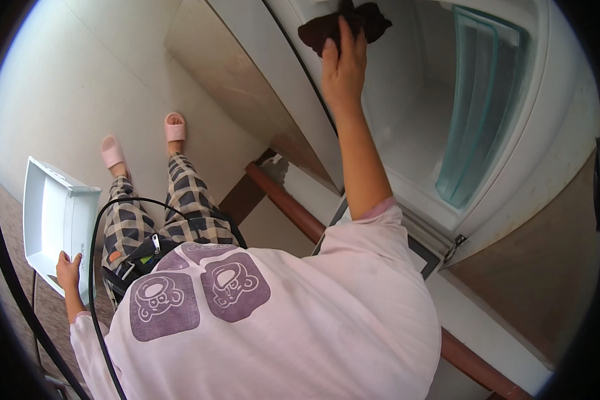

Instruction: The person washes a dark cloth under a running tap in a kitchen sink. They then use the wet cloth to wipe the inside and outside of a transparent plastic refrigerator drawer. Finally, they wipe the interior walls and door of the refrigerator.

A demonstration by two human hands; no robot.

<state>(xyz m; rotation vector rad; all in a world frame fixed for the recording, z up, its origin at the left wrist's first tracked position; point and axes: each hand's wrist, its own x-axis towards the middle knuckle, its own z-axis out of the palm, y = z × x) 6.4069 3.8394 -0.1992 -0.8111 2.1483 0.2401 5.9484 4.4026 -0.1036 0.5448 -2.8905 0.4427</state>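
My right hand (345, 75) grips a dark brown cloth (345, 30) against the white inner surface of a refrigerator (405, 125) at the top. Right of that arm, a translucent teal door shelf (480, 110) is fitted inside the white frame. Low at the far left, my left hand (69, 272) holds a white plastic bin (55, 215) by its near edge, thumb over the rim. The bin is tilted, and its visible inside holds nothing. The cloth partly hides my right fingertips.
A metal hinge (457, 242) shows at the refrigerator's lower corner. Reddish-brown rails (290, 205) run along a white ledge. A black cable (92, 250) loops past my left arm. My feet in pink slippers (175, 127) stand on the pale floor (80, 75).
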